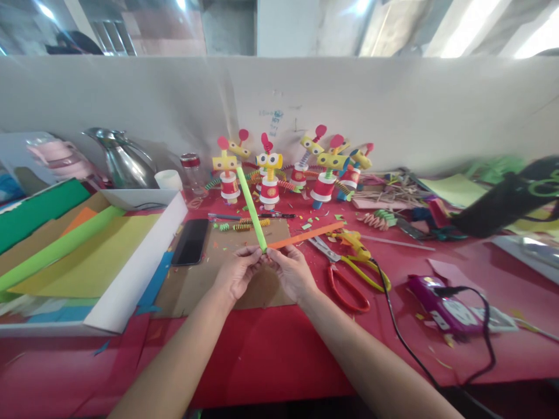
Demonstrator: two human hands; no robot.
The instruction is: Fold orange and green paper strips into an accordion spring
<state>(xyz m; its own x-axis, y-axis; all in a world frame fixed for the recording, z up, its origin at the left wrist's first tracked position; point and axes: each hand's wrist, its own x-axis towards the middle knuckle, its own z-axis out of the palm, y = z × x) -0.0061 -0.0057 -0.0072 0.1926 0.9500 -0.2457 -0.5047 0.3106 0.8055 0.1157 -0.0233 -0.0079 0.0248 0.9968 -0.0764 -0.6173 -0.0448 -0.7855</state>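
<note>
Between my two hands, a green paper strip (252, 206) and an orange paper strip (305, 235) meet at a corner. The green one points up and away, while the orange one reaches out to the right. My left hand (241, 270) pinches the joined ends from the left, its fingers closed. From the right, my right hand (292, 270) pinches the same corner, close to the orange strip. Both hands are above a brown cardboard sheet (187, 297). Small coiled paper springs (242, 226) lie on the cardboard beyond the hands.
Several paper-cup figures (269, 189) stand at the back. Red-handled scissors (349, 291), a yellow glue gun (356, 244) with a cord and a purple box (449, 308) lie right. A phone (190, 241) and a white box of paper (131, 279) are left.
</note>
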